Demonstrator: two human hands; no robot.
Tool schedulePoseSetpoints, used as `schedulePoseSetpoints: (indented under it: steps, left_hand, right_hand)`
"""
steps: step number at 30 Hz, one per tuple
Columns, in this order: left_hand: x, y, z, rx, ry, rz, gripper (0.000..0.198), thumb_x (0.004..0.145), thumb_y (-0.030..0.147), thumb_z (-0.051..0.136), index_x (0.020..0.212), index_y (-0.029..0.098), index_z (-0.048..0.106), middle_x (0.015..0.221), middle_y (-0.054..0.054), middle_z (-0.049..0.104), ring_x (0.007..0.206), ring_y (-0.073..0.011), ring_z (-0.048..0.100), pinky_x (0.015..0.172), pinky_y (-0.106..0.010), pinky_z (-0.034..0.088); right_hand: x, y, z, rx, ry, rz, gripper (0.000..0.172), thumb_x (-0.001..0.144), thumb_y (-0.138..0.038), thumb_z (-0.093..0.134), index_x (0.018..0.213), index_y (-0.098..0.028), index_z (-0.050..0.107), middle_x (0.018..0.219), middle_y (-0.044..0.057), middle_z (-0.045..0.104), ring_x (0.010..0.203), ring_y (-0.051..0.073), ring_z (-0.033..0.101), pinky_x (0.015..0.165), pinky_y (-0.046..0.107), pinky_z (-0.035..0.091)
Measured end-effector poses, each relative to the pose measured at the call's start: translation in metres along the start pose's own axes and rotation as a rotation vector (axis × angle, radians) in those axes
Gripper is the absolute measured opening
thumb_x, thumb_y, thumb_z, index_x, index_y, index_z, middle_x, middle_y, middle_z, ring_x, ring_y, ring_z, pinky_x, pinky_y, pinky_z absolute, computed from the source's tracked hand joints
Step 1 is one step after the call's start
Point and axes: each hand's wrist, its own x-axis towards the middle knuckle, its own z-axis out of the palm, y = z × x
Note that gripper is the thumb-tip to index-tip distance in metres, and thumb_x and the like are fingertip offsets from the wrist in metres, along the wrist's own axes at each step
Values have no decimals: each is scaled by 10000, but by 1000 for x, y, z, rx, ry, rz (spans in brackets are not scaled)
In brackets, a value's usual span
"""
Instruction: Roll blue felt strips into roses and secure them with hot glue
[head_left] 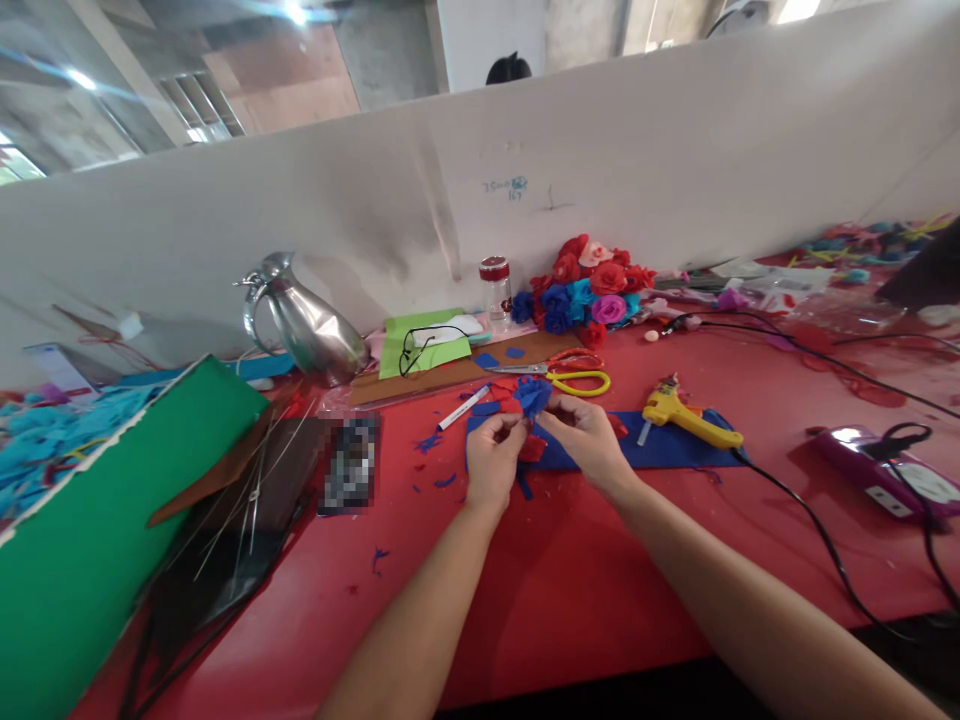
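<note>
Between my two hands is a blue paper flower (533, 397), held up over the table. My left hand (495, 455) pinches its lower left side, fingers closed. From the right, my right hand (585, 437) grips its edge with thumb and fingers pressed together. Beneath lies a strip of blue paper (652, 454) with red petal pieces (533, 448) on it. A yellow glue gun (690, 418) rests on the strip to the right of my hands. Yellow-handled scissors (577, 382) and a white marker (463, 408) lie just beyond and to the left.
A steel jug (307, 325), eyeglasses (431, 342) and a glass jar (496, 290) stand or lie along the wall, beside a heap of paper roses (592, 285). A purple power strip (885, 470) with black cords is at right. A green board (112, 530) fills the left.
</note>
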Motion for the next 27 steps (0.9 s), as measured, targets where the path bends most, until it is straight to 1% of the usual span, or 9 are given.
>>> schedulePoseSetpoints:
  steps: [6,10,13,17,21,24,27]
  left_hand:
    - [-1,-3,0,104,19,58,152,687,309,674,702,163,713,659,-8,670,643,-137,554,668,-246,436]
    - [-3,0,1,218,36,128,99,682,260,662,649,176,700,652,-9,672,655,-149,559,684,-251,437]
    - [-5,2,1,260,44,145,88,683,247,655,647,182,703,653,-10,677,660,-156,569,693,-253,439]
    - [-4,2,1,268,62,134,120,701,268,643,700,180,724,686,-21,695,679,-166,587,706,-260,445]
    - [-4,3,1,278,82,148,112,702,259,642,700,186,726,716,-27,710,712,-177,596,732,-270,442]
    - [-6,4,1,273,82,155,95,699,250,646,684,194,722,723,-24,714,719,-178,593,740,-270,438]
    - [-7,3,1,284,87,153,104,708,261,644,690,194,721,722,-23,714,714,-177,592,735,-269,437]
  right_hand:
    - [0,4,0,-117,27,-51,182,709,-374,671,687,-195,646,674,15,649,635,160,549,630,290,421]
    - [-1,5,2,-154,56,-63,179,721,-370,660,676,-199,628,659,13,637,617,155,536,599,282,410]
    - [-3,4,3,-155,53,-64,168,726,-355,646,662,-205,605,646,6,627,604,152,532,581,277,400]
    - [-3,4,3,-148,28,-57,132,706,-331,651,708,-204,620,684,11,636,631,158,548,624,286,425]
    - [-3,7,3,-129,21,-52,122,714,-324,648,734,-205,631,717,19,650,661,166,570,651,292,438]
    - [-3,7,4,-137,33,-45,146,723,-350,661,715,-206,638,694,19,656,647,167,567,640,292,436]
    - [-4,7,6,-98,20,-25,186,717,-387,684,726,-203,659,722,29,677,677,176,583,666,299,448]
